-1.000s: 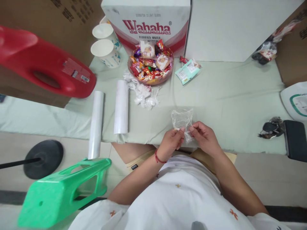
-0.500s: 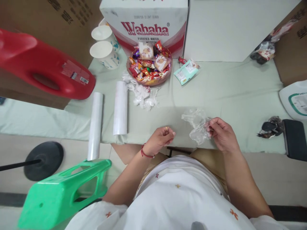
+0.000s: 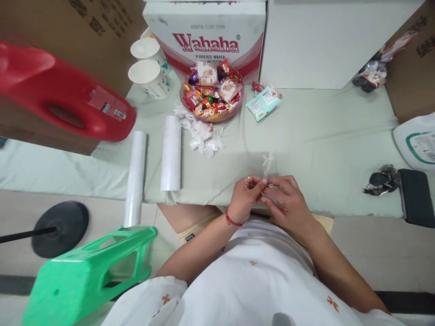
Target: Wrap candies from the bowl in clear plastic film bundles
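Note:
A thin, clear plastic bag (image 3: 268, 164), gathered into a narrow strip, stands up from between my two hands close to the table's front edge. My left hand (image 3: 245, 195), with a ring and a red cord bracelet, pinches its lower end between thumb and forefinger. At the same spot my right hand (image 3: 288, 199) has its fingertips closed in on the bag, touching the left fingertips. The lower part of the bag is hidden by my fingers. Crumpled clear plastic (image 3: 204, 136) lies to the left beyond my hands.
Two white plastic rolls (image 3: 171, 154) lie at left, one overhanging the edge. Behind are a candy bowl (image 3: 215, 117), paper cups (image 3: 148, 77) and a Wahaha box (image 3: 210, 27). A red jug (image 3: 68, 97) and green stool (image 3: 84, 276) stand left; a phone (image 3: 416, 197) lies right.
My hands have come together, the left moving right and the right moving left. The bag, spread loosely from my right hand before, is now drawn into a thin strip between both hands.

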`<state>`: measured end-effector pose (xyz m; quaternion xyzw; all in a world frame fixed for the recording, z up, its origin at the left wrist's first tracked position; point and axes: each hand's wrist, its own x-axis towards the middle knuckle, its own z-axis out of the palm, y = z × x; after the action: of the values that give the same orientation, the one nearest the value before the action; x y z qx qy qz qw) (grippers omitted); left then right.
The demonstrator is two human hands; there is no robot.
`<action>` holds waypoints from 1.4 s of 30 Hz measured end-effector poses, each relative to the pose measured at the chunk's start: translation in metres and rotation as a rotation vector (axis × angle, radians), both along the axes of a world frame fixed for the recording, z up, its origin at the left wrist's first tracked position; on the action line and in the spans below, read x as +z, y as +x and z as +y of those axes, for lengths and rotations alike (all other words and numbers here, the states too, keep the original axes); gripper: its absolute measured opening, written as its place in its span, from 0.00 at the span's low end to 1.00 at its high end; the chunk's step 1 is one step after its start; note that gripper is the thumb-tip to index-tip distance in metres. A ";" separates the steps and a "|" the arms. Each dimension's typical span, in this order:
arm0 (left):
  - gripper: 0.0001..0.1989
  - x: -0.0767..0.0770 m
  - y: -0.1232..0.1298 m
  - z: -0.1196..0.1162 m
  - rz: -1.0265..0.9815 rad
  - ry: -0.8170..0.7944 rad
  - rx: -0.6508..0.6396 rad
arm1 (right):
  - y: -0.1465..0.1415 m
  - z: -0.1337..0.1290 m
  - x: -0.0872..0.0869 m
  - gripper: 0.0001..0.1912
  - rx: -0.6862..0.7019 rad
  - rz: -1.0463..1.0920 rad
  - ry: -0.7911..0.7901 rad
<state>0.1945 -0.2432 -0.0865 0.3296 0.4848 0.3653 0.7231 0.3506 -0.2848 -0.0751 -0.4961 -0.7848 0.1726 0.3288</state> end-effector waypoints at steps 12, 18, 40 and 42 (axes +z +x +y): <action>0.20 -0.003 -0.008 -0.001 -0.013 0.068 -0.025 | 0.012 0.008 -0.001 0.08 -0.302 0.411 -0.309; 0.21 -0.003 -0.012 -0.003 -0.040 0.080 -0.037 | 0.003 0.016 -0.008 0.11 -0.245 0.483 -0.447; 0.15 0.008 -0.005 0.032 -0.264 -0.308 0.500 | -0.025 -0.004 -0.026 0.13 -0.488 0.802 -0.355; 0.18 0.009 -0.005 0.033 -0.267 -0.337 0.468 | -0.025 -0.005 -0.027 0.13 -0.505 0.868 -0.363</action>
<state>0.1899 -0.2102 -0.0780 0.0338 0.5020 0.4765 0.7209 0.3253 -0.2895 -0.1022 -0.6014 -0.3904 0.4106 0.5633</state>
